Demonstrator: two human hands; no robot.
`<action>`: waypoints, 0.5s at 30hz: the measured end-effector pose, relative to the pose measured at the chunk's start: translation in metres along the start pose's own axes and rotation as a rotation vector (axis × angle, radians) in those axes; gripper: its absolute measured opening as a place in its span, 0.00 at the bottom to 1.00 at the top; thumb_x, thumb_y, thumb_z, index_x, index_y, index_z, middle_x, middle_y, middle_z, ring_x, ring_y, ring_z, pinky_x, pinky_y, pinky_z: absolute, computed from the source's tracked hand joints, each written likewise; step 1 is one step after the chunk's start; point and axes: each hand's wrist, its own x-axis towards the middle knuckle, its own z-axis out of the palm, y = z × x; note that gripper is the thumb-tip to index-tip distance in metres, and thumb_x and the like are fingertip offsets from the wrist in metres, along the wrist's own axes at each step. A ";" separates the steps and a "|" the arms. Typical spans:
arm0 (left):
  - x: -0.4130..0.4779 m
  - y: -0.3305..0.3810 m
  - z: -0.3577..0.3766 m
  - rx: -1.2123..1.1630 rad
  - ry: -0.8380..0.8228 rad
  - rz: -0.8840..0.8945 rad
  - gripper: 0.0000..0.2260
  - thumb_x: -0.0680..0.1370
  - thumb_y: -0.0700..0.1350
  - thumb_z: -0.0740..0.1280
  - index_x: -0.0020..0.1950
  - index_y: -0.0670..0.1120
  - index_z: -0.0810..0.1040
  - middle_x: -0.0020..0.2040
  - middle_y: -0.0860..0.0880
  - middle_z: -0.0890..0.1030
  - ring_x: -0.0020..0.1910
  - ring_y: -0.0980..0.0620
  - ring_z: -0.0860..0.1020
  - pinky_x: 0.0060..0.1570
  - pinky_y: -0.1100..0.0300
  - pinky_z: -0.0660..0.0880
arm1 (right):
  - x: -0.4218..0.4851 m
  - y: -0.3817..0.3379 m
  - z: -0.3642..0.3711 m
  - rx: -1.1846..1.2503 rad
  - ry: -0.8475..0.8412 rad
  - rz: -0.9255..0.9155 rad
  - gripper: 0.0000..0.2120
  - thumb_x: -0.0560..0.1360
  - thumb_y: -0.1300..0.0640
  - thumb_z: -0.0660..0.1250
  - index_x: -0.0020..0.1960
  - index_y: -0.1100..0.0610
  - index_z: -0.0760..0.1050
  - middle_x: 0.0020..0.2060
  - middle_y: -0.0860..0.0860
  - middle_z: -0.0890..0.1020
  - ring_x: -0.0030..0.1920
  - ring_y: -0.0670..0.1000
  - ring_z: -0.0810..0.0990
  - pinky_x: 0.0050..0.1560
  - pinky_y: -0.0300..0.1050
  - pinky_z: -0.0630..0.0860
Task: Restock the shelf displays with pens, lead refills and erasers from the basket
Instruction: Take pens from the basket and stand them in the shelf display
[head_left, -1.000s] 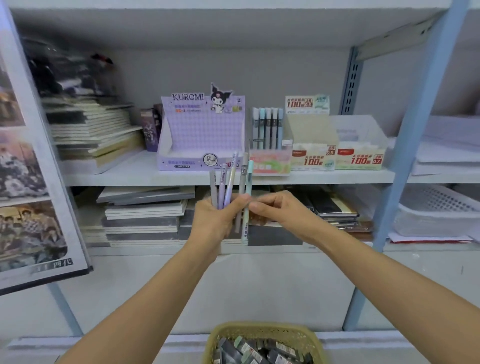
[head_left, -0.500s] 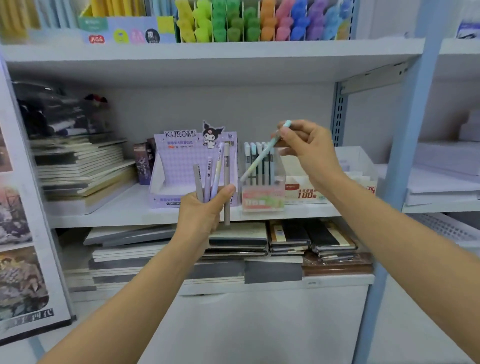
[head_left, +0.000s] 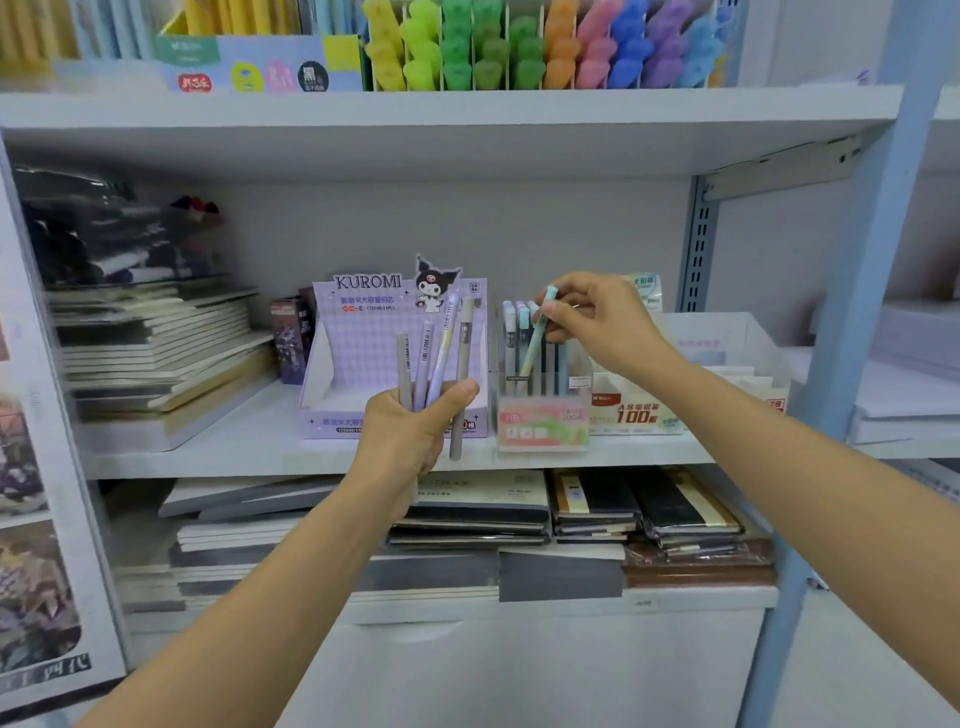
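My left hand grips a bunch of several pastel pens, upright, in front of the purple Kuromi display box on the middle shelf. My right hand pinches the top of a light teal pen. That pen slants down with its lower end inside the clear pen holder, which stands right of the Kuromi box and holds several other upright pens. The basket is out of view.
Lead-refill boxes marked 100 and a clear bin sit right of the holder. Notebooks are stacked at the left and on the shelf below. Colourful erasers line the top shelf. A blue upright stands at the right.
My right hand took the teal pen from the bunch, lifted it, then lowered its tip into the clear holder. The view tilted up, so the basket left the frame. The left hand stayed put.
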 end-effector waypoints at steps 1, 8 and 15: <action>0.001 -0.001 0.000 0.002 -0.003 0.000 0.11 0.72 0.48 0.75 0.47 0.40 0.83 0.21 0.53 0.64 0.19 0.55 0.56 0.19 0.65 0.56 | 0.002 0.000 -0.001 -0.018 -0.017 0.000 0.07 0.78 0.64 0.65 0.54 0.64 0.78 0.45 0.58 0.83 0.44 0.51 0.85 0.46 0.41 0.82; 0.004 -0.004 0.001 -0.012 -0.038 0.003 0.13 0.73 0.47 0.74 0.50 0.38 0.83 0.20 0.54 0.64 0.19 0.55 0.56 0.19 0.66 0.56 | 0.008 0.001 0.003 -0.076 -0.044 0.004 0.08 0.79 0.63 0.65 0.56 0.63 0.78 0.47 0.58 0.84 0.44 0.52 0.85 0.47 0.42 0.82; 0.004 -0.002 0.002 -0.012 -0.045 -0.007 0.14 0.73 0.47 0.74 0.51 0.38 0.82 0.20 0.55 0.65 0.19 0.56 0.56 0.19 0.66 0.56 | 0.011 -0.004 0.000 -0.010 0.002 -0.005 0.09 0.77 0.64 0.66 0.57 0.61 0.75 0.44 0.57 0.84 0.42 0.49 0.85 0.42 0.39 0.82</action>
